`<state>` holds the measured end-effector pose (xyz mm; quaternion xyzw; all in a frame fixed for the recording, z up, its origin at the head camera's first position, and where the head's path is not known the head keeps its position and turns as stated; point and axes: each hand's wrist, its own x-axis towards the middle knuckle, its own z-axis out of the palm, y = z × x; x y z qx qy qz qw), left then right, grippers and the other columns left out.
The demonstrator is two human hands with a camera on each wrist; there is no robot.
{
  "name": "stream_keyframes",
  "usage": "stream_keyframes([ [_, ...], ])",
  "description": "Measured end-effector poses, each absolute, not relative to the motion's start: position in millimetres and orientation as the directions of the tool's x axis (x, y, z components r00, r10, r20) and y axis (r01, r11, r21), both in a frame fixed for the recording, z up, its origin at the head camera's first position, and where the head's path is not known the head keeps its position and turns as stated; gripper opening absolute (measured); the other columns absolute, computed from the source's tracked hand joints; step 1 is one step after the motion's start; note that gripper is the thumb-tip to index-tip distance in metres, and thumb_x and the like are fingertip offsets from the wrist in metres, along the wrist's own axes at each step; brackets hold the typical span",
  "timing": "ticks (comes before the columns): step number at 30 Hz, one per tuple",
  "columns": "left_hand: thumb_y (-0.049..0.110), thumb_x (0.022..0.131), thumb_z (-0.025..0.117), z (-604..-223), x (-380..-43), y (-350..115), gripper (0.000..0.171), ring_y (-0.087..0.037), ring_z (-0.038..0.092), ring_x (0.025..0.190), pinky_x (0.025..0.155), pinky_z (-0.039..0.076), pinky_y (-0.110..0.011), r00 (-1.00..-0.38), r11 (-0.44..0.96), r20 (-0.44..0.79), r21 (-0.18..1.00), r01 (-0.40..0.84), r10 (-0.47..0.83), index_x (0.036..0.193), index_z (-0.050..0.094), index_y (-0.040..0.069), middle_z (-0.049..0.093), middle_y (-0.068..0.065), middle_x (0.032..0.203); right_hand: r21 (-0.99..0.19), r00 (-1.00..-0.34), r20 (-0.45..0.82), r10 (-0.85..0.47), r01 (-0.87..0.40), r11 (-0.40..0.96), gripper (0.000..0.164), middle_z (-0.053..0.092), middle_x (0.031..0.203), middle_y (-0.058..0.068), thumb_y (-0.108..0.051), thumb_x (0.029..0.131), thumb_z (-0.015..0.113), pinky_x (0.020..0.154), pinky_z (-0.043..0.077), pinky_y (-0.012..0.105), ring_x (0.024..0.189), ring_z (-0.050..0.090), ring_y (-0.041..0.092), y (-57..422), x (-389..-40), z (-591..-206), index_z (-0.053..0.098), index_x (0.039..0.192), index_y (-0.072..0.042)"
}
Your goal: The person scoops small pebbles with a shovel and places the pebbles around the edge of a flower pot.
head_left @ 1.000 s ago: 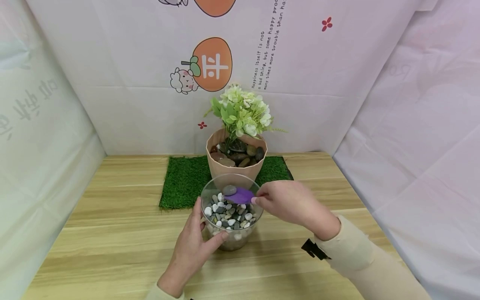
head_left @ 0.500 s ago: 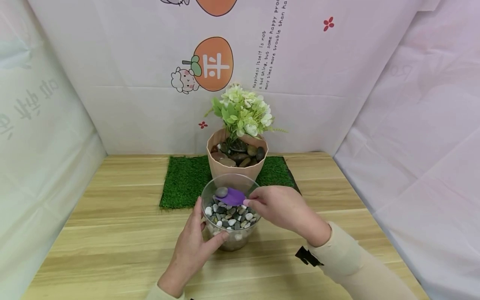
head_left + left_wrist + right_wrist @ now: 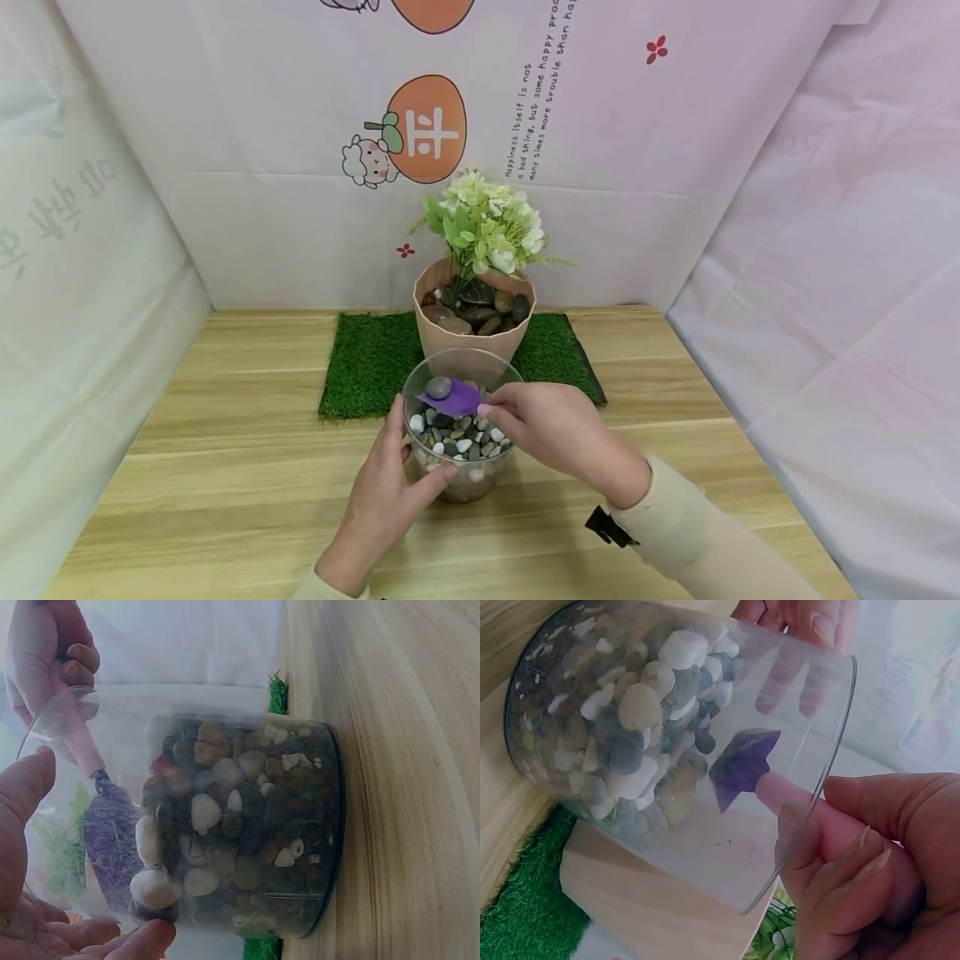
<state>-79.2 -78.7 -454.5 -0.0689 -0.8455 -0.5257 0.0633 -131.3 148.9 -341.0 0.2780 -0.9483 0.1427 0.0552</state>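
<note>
My left hand (image 3: 386, 483) grips a clear round container (image 3: 463, 490) from its left side, thumb in front. Pebbles (image 3: 453, 435) of white, grey and brown fill its lower part. A toy shovel, with a purple blade (image 3: 459, 400) and a pink handle (image 3: 799, 802), reaches over the rim into the container. My right hand (image 3: 555, 427) holds it by that handle. One larger grey stone (image 3: 438, 387) sits at the blade's left end. In the left wrist view, the blade (image 3: 112, 840) is close above the pebbles; whether it touches them I cannot tell.
Just behind the container stands a pale pink pot (image 3: 480, 343) with dark stones and an artificial white-green flower bunch (image 3: 487, 221). Beneath the pot lies a green turf mat (image 3: 371, 367) on the wooden table (image 3: 247, 467). White printed cloth (image 3: 262, 208) encloses the back and sides.
My right hand has moved left and slightly nearer, carrying the shovel blade and grey stone leftward inside the container. My left hand and the container look the same.
</note>
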Motion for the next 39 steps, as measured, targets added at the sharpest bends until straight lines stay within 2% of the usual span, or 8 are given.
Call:
stream_keyframes([
  [4,0.047,0.087,0.084,-455,-79,-79,0.118,-0.037,0.047,0.146,0.111,0.053,-0.051,-0.981,0.440,0.186,0.878,0.188,0.047,0.169,0.007,0.011,0.031,-0.020,0.168,-0.229,-0.825,0.231,-0.516,-0.562,0.795,0.021,0.073,0.082,-0.014,-0.037,0.101,0.070,0.055,0.052,0.022,0.059,0.053,-0.003,150,-129,-343,0.081,0.103,-0.020],
  [11,0.047,0.087,0.084,-454,-80,-78,0.118,-0.038,0.048,0.145,0.110,0.054,-0.051,-0.981,0.444,0.190,0.876,0.190,0.045,0.169,0.008,0.010,0.030,-0.021,0.168,-0.269,-0.829,0.250,-0.500,-0.555,0.787,0.020,0.064,0.073,-0.020,-0.039,0.103,0.067,0.051,0.045,0.019,0.054,0.046,-0.003,153,-124,-342,0.080,0.104,-0.024],
  [17,0.046,0.087,0.084,-453,-79,-79,0.118,-0.040,0.048,0.144,0.111,0.054,-0.050,-0.984,0.440,0.174,0.880,0.176,0.045,0.169,0.007,0.009,0.029,-0.022,0.168,-0.291,-0.830,0.274,-0.486,-0.553,0.781,0.023,0.059,0.069,-0.023,-0.040,0.104,0.065,0.052,0.044,0.017,0.054,0.045,-0.005,157,-121,-342,0.080,0.110,-0.023],
  [23,0.045,0.088,0.084,-453,-79,-78,0.117,-0.041,0.050,0.142,0.110,0.054,-0.051,-0.983,0.435,0.178,0.882,0.180,0.047,0.168,0.008,0.008,0.029,-0.022,0.168,-0.300,-0.815,0.328,-0.479,-0.570,0.765,0.021,0.053,0.066,-0.023,-0.040,0.103,0.066,0.052,0.043,0.018,0.054,0.045,-0.004,159,-118,-342,0.079,0.109,-0.025],
  [36,0.046,0.087,0.084,-452,-78,-78,0.118,-0.041,0.051,0.142,0.111,0.053,-0.050,-0.985,0.445,0.168,0.879,0.170,0.046,0.168,0.007,0.007,0.028,-0.022,0.169,-0.306,-0.803,0.412,-0.430,-0.566,0.765,0.022,0.064,0.074,-0.025,-0.042,0.102,0.067,0.060,0.053,0.022,0.061,0.054,-0.005,160,-116,-330,0.080,0.110,-0.026],
  [39,0.046,0.087,0.084,-451,-78,-78,0.118,-0.040,0.050,0.143,0.111,0.053,-0.049,-0.985,0.451,0.166,0.877,0.168,0.045,0.168,0.007,0.008,0.027,-0.022,0.169,-0.306,-0.809,0.419,-0.413,-0.554,0.774,0.024,0.065,0.073,-0.022,-0.042,0.102,0.068,0.058,0.051,0.022,0.060,0.053,-0.004,163,-119,-324,0.080,0.111,-0.024],
])
